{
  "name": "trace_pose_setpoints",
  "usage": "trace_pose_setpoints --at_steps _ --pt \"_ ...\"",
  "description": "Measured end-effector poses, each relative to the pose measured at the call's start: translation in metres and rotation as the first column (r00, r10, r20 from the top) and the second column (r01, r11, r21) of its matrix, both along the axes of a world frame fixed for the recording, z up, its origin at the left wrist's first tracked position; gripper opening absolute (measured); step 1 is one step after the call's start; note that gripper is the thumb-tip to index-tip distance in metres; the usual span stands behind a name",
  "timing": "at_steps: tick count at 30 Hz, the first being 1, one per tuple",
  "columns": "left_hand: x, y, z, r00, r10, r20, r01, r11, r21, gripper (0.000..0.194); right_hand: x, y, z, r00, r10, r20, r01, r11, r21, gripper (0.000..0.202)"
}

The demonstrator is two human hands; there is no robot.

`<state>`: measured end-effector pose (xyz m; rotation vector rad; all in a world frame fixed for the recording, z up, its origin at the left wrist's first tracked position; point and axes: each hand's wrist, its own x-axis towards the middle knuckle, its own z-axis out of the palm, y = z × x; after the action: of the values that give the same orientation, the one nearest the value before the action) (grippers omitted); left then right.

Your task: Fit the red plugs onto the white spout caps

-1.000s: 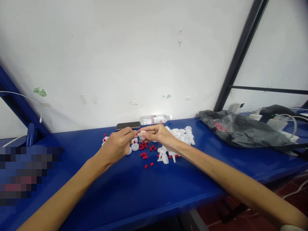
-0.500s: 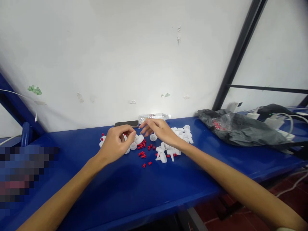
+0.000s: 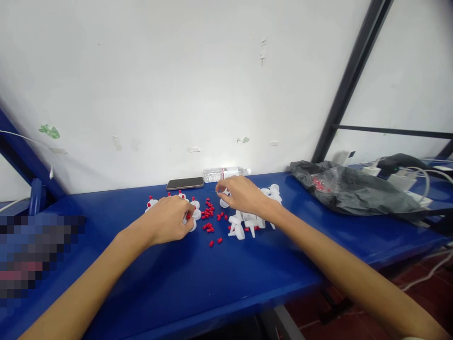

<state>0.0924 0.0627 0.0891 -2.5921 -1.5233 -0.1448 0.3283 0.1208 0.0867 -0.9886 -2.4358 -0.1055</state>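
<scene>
My left hand [image 3: 171, 218] is over a group of white round pieces with red caps [image 3: 196, 213] at the left; its fingers curl down round something red and white, mostly hidden. My right hand [image 3: 242, 192] hovers over a single white round piece [image 3: 224, 203], thumb and fingers bent and apart, nothing visible between them. Several loose red caps [image 3: 208, 227] lie between the hands. White funnel-shaped pieces [image 3: 239, 231] are heaped below my right hand, and more white pieces [image 3: 274, 192] lie beyond the wrist.
On the blue table [image 3: 212, 283], a phone [image 3: 185, 183] and a clear bottle [image 3: 226, 173] lie by the wall. A black plastic bag [image 3: 354, 189] with a clear bag of red pieces [image 3: 322, 183], plus white cables [image 3: 421, 174], are at the right.
My left hand has moved left and down onto the capped pieces, uncovering the phone. My right hand has shifted slightly right, its fingers bent further down. A white piece near my left fingertips has moved left.
</scene>
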Motion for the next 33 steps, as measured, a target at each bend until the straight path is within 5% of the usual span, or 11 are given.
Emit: trace_pose_setpoints --at_steps 9,19,27,33 --pt "-0.002 -0.002 0.008 0.998 0.066 0.017 -0.066 0.998 0.001 0.023 0.001 0.003 -0.006 0.985 -0.049 0.168 0.050 0.999 -0.002 0.020" --pt "0.019 -0.010 -0.010 0.992 -0.126 0.032 0.126 0.992 0.007 0.021 0.002 0.001 -0.010 0.954 -0.003 0.298 0.013 0.999 -0.034 0.034" --pt "0.024 -0.006 -0.021 0.990 -0.138 0.036 0.139 0.989 -0.042 0.018 0.004 0.005 -0.015 0.969 0.043 0.244 -0.023 0.996 -0.086 0.030" --pt "0.025 -0.008 -0.013 0.986 -0.105 0.133 0.113 0.992 -0.056 0.010 0.006 0.008 -0.015 0.979 0.073 0.190 -0.058 0.995 -0.084 0.030"
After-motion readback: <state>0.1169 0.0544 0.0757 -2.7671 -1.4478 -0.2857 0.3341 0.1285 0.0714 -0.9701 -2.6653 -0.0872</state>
